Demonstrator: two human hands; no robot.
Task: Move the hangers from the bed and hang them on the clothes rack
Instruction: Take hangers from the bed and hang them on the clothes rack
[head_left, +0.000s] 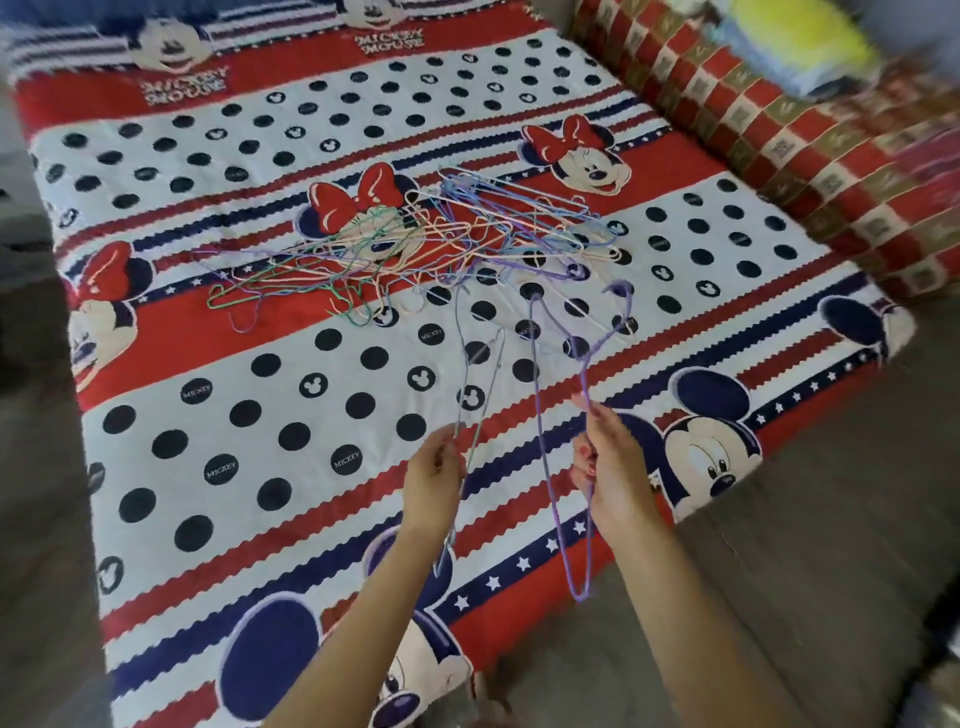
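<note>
Right hand (608, 457) pinches one wire side of a purple hanger (540, 415), thumb and fingers pressed together on it; the hanger is lifted clear of the bed, hook end pointing away toward the pile, its narrow bend hanging below the wrist. Left hand (434, 480) pinches a thin pale grey hanger (470, 405) in the same manner, fingers curled round the wire, the hanger raised above the bedspread (291, 384). The two held hangers stand near each other but apart. Beyond them, at mid-bed, lies the pile of hangers (415, 244): green, purple, blue, orange and cream wires crossed over one another. The clothes rack is not in view. A checked red cushion (779, 140) runs along the far right edge of the bed.

Risks, as judged: the purple hook is close to the pile and may snag a neighbouring wire, dragging others off the bed; a fingertip pinch on thin wire may let a hanger swivel or slip; the two held hangers may interlock if brought together.
</note>
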